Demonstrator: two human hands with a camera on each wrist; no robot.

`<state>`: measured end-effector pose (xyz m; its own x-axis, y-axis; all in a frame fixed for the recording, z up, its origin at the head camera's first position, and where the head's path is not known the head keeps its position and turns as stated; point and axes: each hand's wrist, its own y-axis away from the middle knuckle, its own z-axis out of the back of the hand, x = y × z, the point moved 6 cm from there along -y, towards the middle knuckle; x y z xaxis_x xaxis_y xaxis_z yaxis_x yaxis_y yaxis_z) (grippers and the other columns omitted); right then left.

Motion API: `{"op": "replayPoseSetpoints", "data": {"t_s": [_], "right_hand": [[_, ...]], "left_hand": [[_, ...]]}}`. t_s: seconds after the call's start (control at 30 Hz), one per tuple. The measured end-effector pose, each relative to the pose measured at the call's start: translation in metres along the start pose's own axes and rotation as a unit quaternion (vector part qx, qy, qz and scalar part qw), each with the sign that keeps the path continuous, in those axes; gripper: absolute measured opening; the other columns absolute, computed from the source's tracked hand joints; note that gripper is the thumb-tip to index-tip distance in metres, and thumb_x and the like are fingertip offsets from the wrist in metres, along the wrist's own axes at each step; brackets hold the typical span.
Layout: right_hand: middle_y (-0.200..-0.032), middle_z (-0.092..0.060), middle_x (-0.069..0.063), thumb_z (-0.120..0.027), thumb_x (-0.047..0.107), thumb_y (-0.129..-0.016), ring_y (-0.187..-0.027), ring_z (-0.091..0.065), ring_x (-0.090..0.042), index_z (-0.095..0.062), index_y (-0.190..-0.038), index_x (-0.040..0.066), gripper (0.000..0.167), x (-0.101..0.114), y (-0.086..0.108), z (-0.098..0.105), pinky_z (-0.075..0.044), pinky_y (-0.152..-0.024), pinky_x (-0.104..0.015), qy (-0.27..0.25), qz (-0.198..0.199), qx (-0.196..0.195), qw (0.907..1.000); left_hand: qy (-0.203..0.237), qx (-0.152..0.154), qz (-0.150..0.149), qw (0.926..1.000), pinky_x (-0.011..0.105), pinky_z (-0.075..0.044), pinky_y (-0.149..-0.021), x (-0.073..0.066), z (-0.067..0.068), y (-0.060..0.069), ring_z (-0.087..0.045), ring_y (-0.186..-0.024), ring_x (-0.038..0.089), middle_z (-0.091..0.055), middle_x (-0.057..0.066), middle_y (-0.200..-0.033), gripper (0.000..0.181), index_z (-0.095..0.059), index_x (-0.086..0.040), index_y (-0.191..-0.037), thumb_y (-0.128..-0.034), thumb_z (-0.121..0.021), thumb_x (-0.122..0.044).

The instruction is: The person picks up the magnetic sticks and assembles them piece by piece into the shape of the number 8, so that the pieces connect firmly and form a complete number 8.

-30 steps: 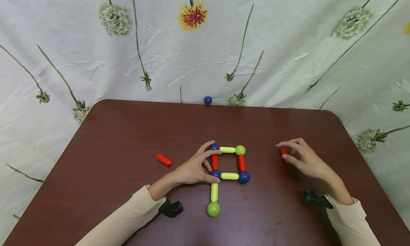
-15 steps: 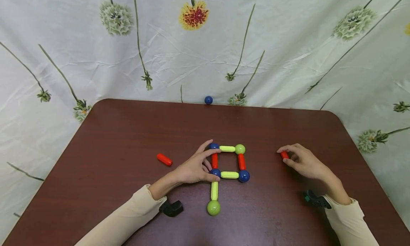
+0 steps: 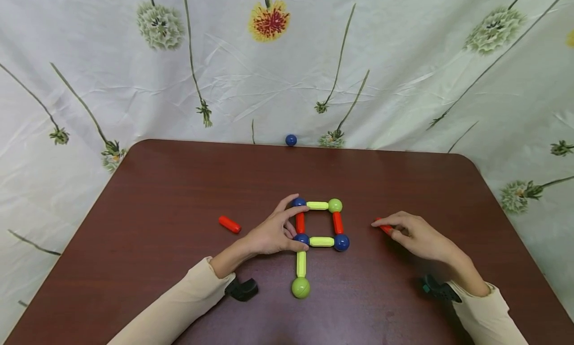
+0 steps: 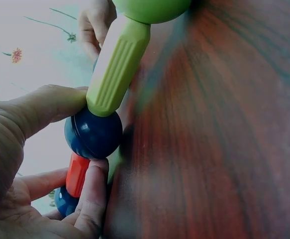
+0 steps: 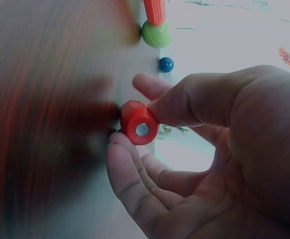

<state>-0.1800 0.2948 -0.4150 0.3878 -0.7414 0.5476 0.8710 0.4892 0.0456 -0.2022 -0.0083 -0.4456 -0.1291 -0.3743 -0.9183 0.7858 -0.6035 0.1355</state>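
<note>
In the head view, a magnetic rod-and-ball frame lies on the table, made of yellow-green rods [image 3: 321, 242], red rods [image 3: 338, 222], blue balls [image 3: 341, 242] and a green ball [image 3: 335, 205]. From its near left corner a yellow-green rod [image 3: 301, 263] runs toward me, ending in another green ball [image 3: 300, 287]. My left hand [image 3: 271, 235] holds the frame's left side, thumb against the corner blue ball [image 4: 92, 133] and fingers around the red rod [image 4: 77, 174] beyond it. To the right, my right hand [image 3: 421, 235] pinches a separate red magnetic rod [image 5: 140, 124], whose silver end shows in the right wrist view.
A loose red rod [image 3: 229, 224] lies on the brown table [image 3: 188, 185] left of my left hand. One blue ball [image 3: 291, 140] sits at the table's far edge, in front of the flowered cloth [image 3: 224, 76].
My right hand has moved left, nearer the frame, with the red magnetic rod between its fingers. The left hand keeps its hold, and the frame has barely shifted.
</note>
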Motion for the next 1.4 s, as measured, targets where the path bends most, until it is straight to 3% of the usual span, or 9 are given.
{"op": "replayPoseSetpoints", "data": {"t_s": [0.23, 0.47, 0.73, 1.0, 1.4], "right_hand": [[-0.120, -0.070, -0.006, -0.056, -0.003, -0.095, -0.101, -0.060, -0.019, -0.071, -0.124, 0.012, 0.036, 0.007, 0.001, 0.002, -0.048, -0.080, -0.029, 0.014, -0.012, -0.014, 0.9997], [-0.109, -0.070, -0.004, -0.059, 0.001, -0.094, -0.074, -0.055, -0.006, -0.071, -0.122, 0.012, 0.032, 0.006, -0.001, -0.002, -0.045, -0.066, -0.023, -0.016, -0.048, 0.009, 0.9987], [-0.096, -0.065, 0.003, -0.068, 0.004, -0.092, -0.081, -0.064, -0.005, -0.067, -0.117, 0.013, 0.027, 0.011, -0.003, -0.009, -0.052, -0.072, -0.025, -0.042, 0.012, 0.012, 0.9990], [-0.094, -0.065, 0.003, -0.072, 0.011, -0.092, -0.082, -0.063, -0.007, -0.065, -0.117, 0.012, 0.026, 0.020, -0.005, -0.018, -0.056, -0.074, -0.024, -0.093, 0.002, 0.056, 0.9940], [-0.095, -0.066, -0.002, -0.072, 0.014, -0.093, -0.086, -0.065, -0.011, -0.064, -0.117, 0.012, 0.026, 0.037, -0.002, -0.032, -0.057, -0.077, -0.026, -0.182, 0.024, 0.114, 0.9764]], "left_hand": [[-0.003, 0.004, -0.006, 1.0000, 0.021, -0.053, -0.076, -0.001, 0.000, -0.001, -0.060, -0.083, 0.013, -0.005, 0.010, -0.166, 0.080, -0.046, -0.004, -0.148, -0.0793, -0.085, -0.013], [0.004, 0.005, -0.007, 1.0000, 0.022, -0.053, -0.076, -0.002, 0.001, -0.001, -0.060, -0.082, 0.013, -0.005, 0.010, -0.165, 0.079, -0.046, -0.004, -0.148, -0.0796, -0.085, -0.012], [-0.003, 0.006, -0.007, 1.0000, 0.022, -0.053, -0.076, -0.003, 0.001, -0.002, -0.060, -0.082, 0.013, -0.005, 0.010, -0.166, 0.079, -0.045, -0.004, -0.149, -0.0802, -0.084, -0.013], [-0.003, 0.008, -0.007, 0.9999, 0.023, -0.053, -0.075, -0.001, 0.001, -0.002, -0.060, -0.081, 0.012, -0.004, 0.008, -0.167, 0.079, -0.045, -0.004, -0.149, -0.0802, -0.084, -0.012], [0.000, 0.006, -0.008, 0.9999, 0.023, -0.053, -0.074, 0.000, 0.001, -0.002, -0.060, -0.082, 0.012, -0.005, 0.009, -0.166, 0.079, -0.045, -0.004, -0.149, -0.0802, -0.084, -0.012]]}}
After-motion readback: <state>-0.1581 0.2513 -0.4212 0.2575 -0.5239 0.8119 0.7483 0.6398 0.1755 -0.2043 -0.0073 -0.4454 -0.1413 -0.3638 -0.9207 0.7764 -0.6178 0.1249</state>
